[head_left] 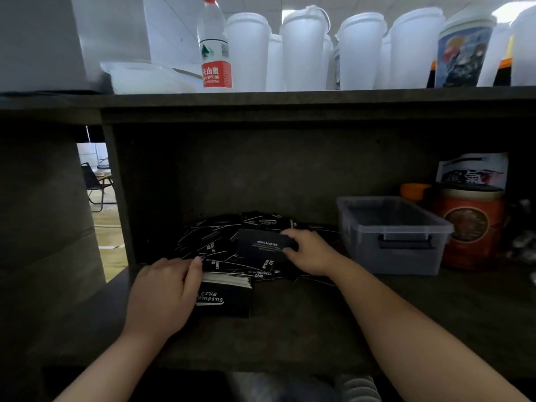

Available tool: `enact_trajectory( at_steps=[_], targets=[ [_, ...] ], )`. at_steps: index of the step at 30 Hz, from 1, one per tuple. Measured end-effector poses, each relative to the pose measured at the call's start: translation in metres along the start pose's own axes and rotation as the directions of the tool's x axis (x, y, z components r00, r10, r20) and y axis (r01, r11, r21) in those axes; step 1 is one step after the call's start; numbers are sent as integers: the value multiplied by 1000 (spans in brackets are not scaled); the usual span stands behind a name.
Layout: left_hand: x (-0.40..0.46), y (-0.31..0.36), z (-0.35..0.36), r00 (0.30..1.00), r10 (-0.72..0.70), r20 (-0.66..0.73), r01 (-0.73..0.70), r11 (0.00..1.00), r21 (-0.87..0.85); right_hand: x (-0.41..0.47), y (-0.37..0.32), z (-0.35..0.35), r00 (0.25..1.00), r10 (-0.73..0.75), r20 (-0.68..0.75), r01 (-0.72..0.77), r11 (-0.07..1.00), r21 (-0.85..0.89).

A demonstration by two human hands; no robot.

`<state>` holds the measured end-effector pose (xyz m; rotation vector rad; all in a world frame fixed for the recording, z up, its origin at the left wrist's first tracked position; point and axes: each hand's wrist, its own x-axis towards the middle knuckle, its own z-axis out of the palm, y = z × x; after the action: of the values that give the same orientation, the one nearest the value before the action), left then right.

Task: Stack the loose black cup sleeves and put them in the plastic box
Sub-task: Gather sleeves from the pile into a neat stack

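Head view — hands gripping sleeves

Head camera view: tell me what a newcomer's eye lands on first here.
First the two hands at the centre: the right hand pinches one black sleeve above the loose pile, the left hand holds a gathered stack on the shelf. Next, the clear plastic box at right, and white cups lined up on top.

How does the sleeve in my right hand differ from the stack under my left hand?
The right hand pinches a single flat sleeve, lifted over the loose pile; the left hand holds a thick stack standing on the shelf. The sleeve reads DRINK&COFFEE; the stack's face reads CLUB CAMPING. Both are black with white print.
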<state>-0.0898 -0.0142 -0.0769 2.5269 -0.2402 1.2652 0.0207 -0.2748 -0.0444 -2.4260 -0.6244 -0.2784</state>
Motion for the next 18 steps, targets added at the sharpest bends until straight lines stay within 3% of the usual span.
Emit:
enact_trajectory(
  at_steps=[2, 6, 8, 10, 12, 13, 14, 16, 17, 18],
  targets=[
    [0, 1, -2, 1000, 5, 2, -5, 1000, -7, 2, 1, -2, 999, -34, 18, 32, 997, 76],
    [1, 1, -2, 1000, -29, -9, 28, 998, -62, -1, -18, 0, 988, -40, -147, 101, 891, 443],
    [1, 1, -2, 996, -94, -3, 93, 989, -112, -6, -31, 6, 994, -52, -97, 94, 856, 508],
    [1, -1, 0, 993, -121, 1, 120, 987, -110, -14, -42, 11, 979, -74, 188, -37, 848, 528],
    [1, -1, 0, 999, -52, -3, 52, 997, -52, -19, -45, 10, 846, -134, 516, -199, 819, 538],
    [1, -1, 0, 999, -29, 13, 30, 999, -28, -20, -45, 9, 800, -170, 576, -229, 800, 554],
    [0, -2, 0, 999, -22, 23, 23, 1000, -17, -19, -44, 7, 807, -189, 559, -226, 775, 590],
    [1, -1, -3, 999, -22, 25, 22, 1000, -13, -14, -41, 5, 926, -123, 356, -164, 720, 675],
    [1, 1, -4, 999, -24, 22, 24, 1000, -8, -10, -37, 5, 976, -41, 212, -115, 733, 670],
    [1, 1, -4, 1000, -20, 13, 20, 1000, -4, -6, -30, 4, 998, 24, 56, -52, 812, 582]
  ],
)
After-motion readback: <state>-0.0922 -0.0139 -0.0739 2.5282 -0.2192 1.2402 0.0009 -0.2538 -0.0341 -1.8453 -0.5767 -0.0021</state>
